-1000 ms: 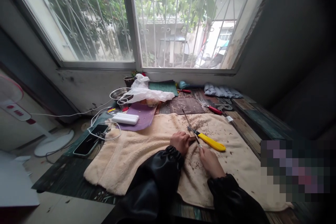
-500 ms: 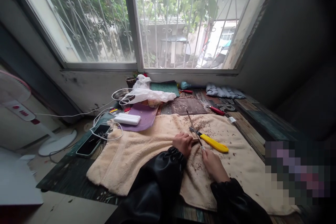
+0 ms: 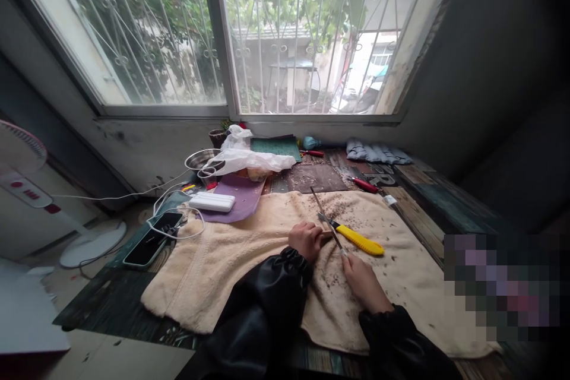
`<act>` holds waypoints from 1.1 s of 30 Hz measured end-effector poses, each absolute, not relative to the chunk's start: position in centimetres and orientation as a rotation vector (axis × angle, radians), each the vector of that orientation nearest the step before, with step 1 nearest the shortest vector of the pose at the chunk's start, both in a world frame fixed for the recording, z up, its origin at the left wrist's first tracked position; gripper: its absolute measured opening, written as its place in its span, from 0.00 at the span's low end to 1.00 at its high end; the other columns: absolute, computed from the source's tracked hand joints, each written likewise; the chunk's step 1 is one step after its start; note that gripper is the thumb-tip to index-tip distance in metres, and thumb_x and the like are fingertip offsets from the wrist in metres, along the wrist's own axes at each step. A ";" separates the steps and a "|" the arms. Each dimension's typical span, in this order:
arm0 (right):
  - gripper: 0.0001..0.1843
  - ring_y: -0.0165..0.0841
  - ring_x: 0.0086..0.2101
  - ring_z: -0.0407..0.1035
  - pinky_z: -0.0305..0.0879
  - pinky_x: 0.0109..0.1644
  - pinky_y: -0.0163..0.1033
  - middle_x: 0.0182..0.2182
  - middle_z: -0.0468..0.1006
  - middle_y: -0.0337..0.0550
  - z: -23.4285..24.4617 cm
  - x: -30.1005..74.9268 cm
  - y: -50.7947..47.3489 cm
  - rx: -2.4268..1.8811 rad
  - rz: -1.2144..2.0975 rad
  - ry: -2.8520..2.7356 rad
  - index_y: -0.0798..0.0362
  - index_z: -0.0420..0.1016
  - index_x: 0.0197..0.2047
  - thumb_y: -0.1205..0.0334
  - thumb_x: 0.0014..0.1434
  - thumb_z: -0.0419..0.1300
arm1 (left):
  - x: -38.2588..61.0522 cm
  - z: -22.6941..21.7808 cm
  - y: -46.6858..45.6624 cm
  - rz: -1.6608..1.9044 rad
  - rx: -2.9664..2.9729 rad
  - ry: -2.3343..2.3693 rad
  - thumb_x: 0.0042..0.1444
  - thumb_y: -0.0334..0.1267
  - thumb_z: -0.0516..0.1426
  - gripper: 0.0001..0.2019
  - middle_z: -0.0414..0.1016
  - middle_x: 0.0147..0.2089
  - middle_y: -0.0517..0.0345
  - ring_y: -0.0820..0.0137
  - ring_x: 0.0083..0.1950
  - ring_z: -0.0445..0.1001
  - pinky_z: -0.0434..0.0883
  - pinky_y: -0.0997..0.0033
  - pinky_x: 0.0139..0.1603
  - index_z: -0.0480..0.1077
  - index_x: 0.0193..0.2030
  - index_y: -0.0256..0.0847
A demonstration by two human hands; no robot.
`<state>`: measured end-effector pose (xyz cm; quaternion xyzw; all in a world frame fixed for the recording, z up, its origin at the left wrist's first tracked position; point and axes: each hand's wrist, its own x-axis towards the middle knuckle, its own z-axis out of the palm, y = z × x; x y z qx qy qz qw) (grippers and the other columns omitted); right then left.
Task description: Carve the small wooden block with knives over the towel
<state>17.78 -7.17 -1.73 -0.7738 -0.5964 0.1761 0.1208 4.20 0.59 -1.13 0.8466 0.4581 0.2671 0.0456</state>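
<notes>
Farthest left of the left fingers, a phone [image 3: 154,240] lies at the edge of the worktop [image 3: 95,303], with a white power bank [image 3: 212,202] nearer to them, partly over a purple sheet [image 3: 240,193]. Beyond the left fingers is a crumpled plastic bag [image 3: 256,160]. The left hand [image 3: 305,242] rests on a cream towel [image 3: 222,267], its fingers curled together and apparently pinching a small brown piece [image 3: 327,235], which sticks out to their right. Across that piece slants a thin dark tool [image 3: 321,206], probably a file, its tip pointing away from the right fingers; whether it touches the piece is too small to tell. A yellow knife [image 3: 360,243] lies on the towel just beyond the right fingers, amid dark crumbs. The right hand [image 3: 361,278] has its fingers closed around the tool's near end. Farther off, beyond and right of those fingers, is a red-handled tool [image 3: 365,184]. The step in hand looks like filing the piece's end; the next stroke calls for a firm left pinch, and for the right fingers to keep the tool level and clear of the left fingertips.
</notes>
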 end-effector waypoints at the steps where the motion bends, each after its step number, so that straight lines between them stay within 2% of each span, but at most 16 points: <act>1: 0.18 0.30 0.30 0.65 0.50 0.29 0.31 0.28 0.73 0.46 -1.8 18.0 -7.6 -2.250 0.528 -1.742 0.54 0.67 0.30 0.59 0.56 0.38 | 4.2 -1.1 0.6 0.818 2.589 1.392 0.51 0.40 0.49 0.08 0.67 0.31 0.60 0.72 0.35 0.63 0.58 0.72 0.34 0.68 0.31 0.45; 11: 0.20 0.30 0.29 0.65 0.48 0.28 0.31 0.29 0.73 0.48 -1.3 17.5 -6.8 -2.306 0.516 -1.707 0.55 0.68 0.31 0.58 0.56 0.38 | 4.0 -1.1 0.4 0.863 2.646 1.273 0.52 0.42 0.48 0.10 0.68 0.30 0.58 0.72 0.35 0.63 0.59 0.72 0.34 0.68 0.31 0.43; 16: 0.20 0.30 0.30 0.65 0.48 0.28 0.31 0.31 0.73 0.49 -1.5 17.4 -5.9 -2.274 0.513 -1.688 0.56 0.69 0.33 0.59 0.56 0.38 | 4.1 -1.1 0.2 0.955 2.513 1.248 0.51 0.41 0.49 0.09 0.70 0.31 0.56 0.69 0.36 0.66 0.62 0.68 0.37 0.69 0.33 0.43; 22: 0.19 0.30 0.28 0.65 0.48 0.27 0.31 0.29 0.74 0.48 -1.6 17.6 -6.0 -2.269 0.524 -1.694 0.56 0.69 0.32 0.59 0.56 0.38 | 3.4 -0.5 0.8 1.338 1.627 1.019 0.50 0.41 0.51 0.15 0.71 0.41 0.53 0.68 0.43 0.69 0.63 0.66 0.46 0.66 0.44 0.41; 25: 0.19 0.30 0.28 0.64 0.48 0.27 0.31 0.29 0.73 0.48 -1.7 17.6 -5.9 -2.274 0.524 -1.685 0.55 0.68 0.31 0.59 0.56 0.38 | 2.5 -0.1 1.5 1.376 1.124 0.796 0.47 0.42 0.54 0.18 0.71 0.41 0.48 0.65 0.41 0.70 0.65 0.63 0.44 0.66 0.43 0.35; 28: 0.18 0.29 0.27 0.64 0.48 0.27 0.31 0.28 0.73 0.47 -1.8 17.7 -5.8 -2.281 0.528 -1.672 0.55 0.68 0.31 0.59 0.56 0.39 | 1.8 0.1 2.1 1.349 0.843 0.676 0.43 0.42 0.57 0.18 0.71 0.40 0.45 0.64 0.41 0.70 0.65 0.62 0.45 0.67 0.41 0.33; 31: 0.19 0.29 0.28 0.64 0.48 0.27 0.31 0.28 0.73 0.47 -1.9 17.8 -5.7 -2.278 0.535 -1.665 0.56 0.68 0.31 0.59 0.56 0.39 | 1.5 0.0 2.3 1.348 0.779 0.671 0.40 0.43 0.58 0.19 0.73 0.37 0.47 0.66 0.38 0.71 0.66 0.65 0.42 0.68 0.39 0.33; 33: 0.19 0.29 0.28 0.64 0.48 0.28 0.31 0.28 0.73 0.47 -1.8 17.8 -5.8 -2.275 0.540 -1.665 0.56 0.69 0.32 0.59 0.56 0.39 | 1.5 -0.2 2.5 1.379 0.832 0.781 0.39 0.45 0.59 0.20 0.74 0.28 0.52 0.70 0.31 0.72 0.67 0.70 0.37 0.68 0.37 0.33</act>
